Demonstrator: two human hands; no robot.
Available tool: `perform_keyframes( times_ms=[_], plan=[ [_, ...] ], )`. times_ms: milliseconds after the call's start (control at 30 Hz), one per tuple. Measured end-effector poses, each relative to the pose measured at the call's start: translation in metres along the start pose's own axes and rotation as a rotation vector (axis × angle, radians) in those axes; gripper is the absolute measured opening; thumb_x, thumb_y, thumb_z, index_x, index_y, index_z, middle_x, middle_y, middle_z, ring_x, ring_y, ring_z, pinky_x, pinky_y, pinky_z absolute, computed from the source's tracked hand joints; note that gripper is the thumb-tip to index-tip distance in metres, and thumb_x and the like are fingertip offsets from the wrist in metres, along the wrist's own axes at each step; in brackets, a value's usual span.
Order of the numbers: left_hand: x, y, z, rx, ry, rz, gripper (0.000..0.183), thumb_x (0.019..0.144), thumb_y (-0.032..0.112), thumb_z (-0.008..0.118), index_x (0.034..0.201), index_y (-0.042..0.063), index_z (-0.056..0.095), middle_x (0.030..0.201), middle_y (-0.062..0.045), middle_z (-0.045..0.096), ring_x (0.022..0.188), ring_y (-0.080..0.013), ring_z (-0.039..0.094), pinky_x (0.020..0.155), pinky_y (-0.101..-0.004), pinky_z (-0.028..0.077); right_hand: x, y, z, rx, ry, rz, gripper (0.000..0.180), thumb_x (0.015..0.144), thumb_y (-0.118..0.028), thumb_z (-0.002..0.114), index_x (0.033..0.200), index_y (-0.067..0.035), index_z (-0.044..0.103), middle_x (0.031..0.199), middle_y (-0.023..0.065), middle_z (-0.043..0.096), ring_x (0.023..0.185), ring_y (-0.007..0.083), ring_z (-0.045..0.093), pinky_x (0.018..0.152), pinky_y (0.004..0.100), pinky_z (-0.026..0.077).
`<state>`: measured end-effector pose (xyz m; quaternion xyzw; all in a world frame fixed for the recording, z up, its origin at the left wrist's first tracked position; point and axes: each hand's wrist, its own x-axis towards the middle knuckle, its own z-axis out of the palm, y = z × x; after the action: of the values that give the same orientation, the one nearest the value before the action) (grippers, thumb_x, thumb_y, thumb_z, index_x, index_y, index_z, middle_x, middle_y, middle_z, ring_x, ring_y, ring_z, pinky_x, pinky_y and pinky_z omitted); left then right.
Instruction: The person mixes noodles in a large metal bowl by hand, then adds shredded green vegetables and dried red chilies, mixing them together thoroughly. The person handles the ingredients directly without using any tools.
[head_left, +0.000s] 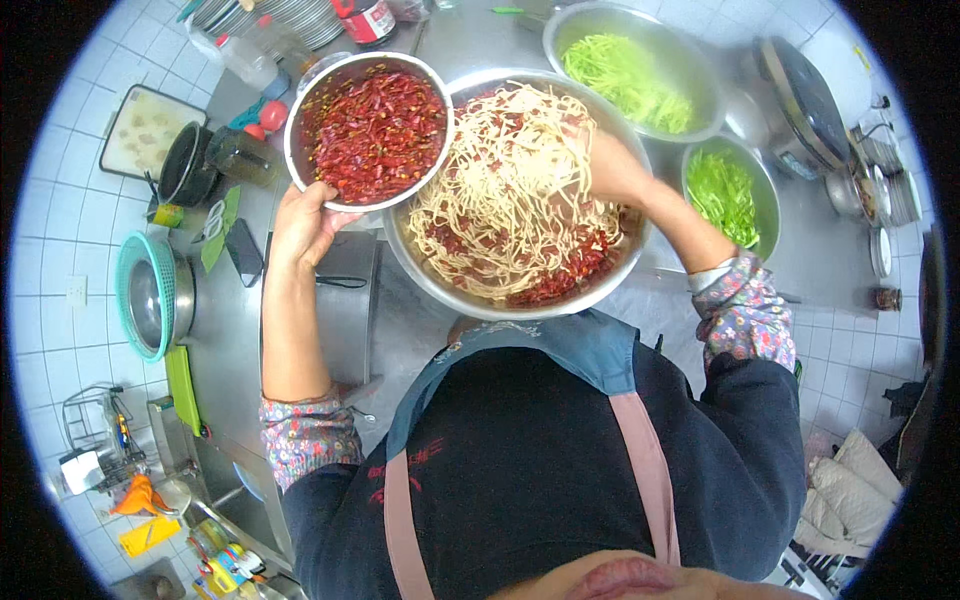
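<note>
My left hand (307, 221) grips the near rim of a steel bowl (293, 142), with thumb over the edge and fingers beneath. Chopped dried red chillies (375, 135) with loose seeds fill that bowl. It is held up at the left of a wide steel basin (517, 309), overlapping its rim. Inside the basin lie pale noodles (480, 217), with more red chilli pieces (577, 266) among them and heaped at the near right. My right hand (616, 169) is in the noodles at the basin's right side, grasping a bunch; strands cover its fingertips.
Shredded green vegetables fill a large steel bowl (709, 112) behind the basin, and leafy greens a smaller one (770, 202) at right. An electric cooker (806, 105) stands beyond. Left are a phone (244, 253), a dark pot (184, 165), a plastic jug (244, 156) and a turquoise colander (135, 300).
</note>
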<state>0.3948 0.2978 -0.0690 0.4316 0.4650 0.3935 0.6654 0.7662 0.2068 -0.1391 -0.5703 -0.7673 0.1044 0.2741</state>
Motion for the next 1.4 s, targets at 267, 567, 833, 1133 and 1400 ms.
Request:
perform_keyframes(
  times_ms=[267, 567, 833, 1133, 1400],
  plan=[
    [-0.001, 0.004, 0.001, 0.141, -0.045, 0.015, 0.043, 0.079, 0.000, 0.046, 0.121, -0.006, 0.044, 0.110, -0.016, 0.059, 0.092, -0.0267, 0.064, 0.071, -0.0376, 0.060, 0.070, -0.057, -0.038, -0.049, -0.548, 0.080, 0.074, 0.062, -0.007, 0.075, 0.131, -0.010, 0.049, 0.107, 0.0170, 0.063, 0.100, 0.0296, 0.061, 0.087, 0.0397, 0.050],
    [0.001, 0.000, -0.010, 0.040, -0.078, 0.052, 0.038, 0.081, -0.003, 0.044, 0.119, -0.009, 0.043, 0.102, -0.021, 0.062, 0.078, -0.0292, 0.068, 0.060, -0.0356, 0.062, 0.117, -0.131, -0.071, -0.334, -0.546, 0.127, 0.038, 0.078, -0.012, 0.067, 0.115, -0.013, 0.064, 0.108, 0.0108, 0.067, 0.096, 0.0278, 0.065, 0.084, 0.0387, 0.050],
    [0.000, 0.011, 0.011, 0.065, -0.107, 0.047, 0.041, 0.082, -0.003, 0.044, 0.123, -0.003, 0.042, 0.104, -0.020, 0.060, 0.081, -0.0306, 0.067, 0.064, -0.0403, 0.061, 0.153, -0.131, -0.001, -0.281, -0.138, -0.177, 0.044, 0.085, -0.040, 0.060, 0.120, -0.013, 0.060, 0.109, 0.0170, 0.064, 0.101, 0.0331, 0.062, 0.087, 0.0430, 0.049],
    [0.030, 0.015, 0.024, 0.150, -0.089, 0.055, 0.037, 0.083, -0.001, 0.045, 0.121, -0.004, 0.043, 0.103, -0.017, 0.061, 0.081, -0.0276, 0.067, 0.064, -0.0387, 0.062, 0.146, -0.132, 0.003, -0.513, -0.315, -0.123, 0.050, 0.075, -0.043, 0.063, 0.120, -0.021, 0.060, 0.113, 0.0142, 0.060, 0.106, 0.0311, 0.059, 0.089, 0.0411, 0.049],
    [0.048, 0.008, 0.044, 0.190, -0.057, 0.152, 0.038, 0.084, -0.003, 0.044, 0.122, -0.004, 0.038, 0.103, -0.020, 0.059, 0.079, -0.0287, 0.067, 0.057, -0.0358, 0.062, 0.137, -0.126, -0.026, -0.550, -0.474, 0.022, 0.041, 0.073, -0.024, 0.065, 0.114, -0.020, 0.065, 0.097, 0.0097, 0.066, 0.098, 0.0264, 0.063, 0.082, 0.0402, 0.052]
  ],
)
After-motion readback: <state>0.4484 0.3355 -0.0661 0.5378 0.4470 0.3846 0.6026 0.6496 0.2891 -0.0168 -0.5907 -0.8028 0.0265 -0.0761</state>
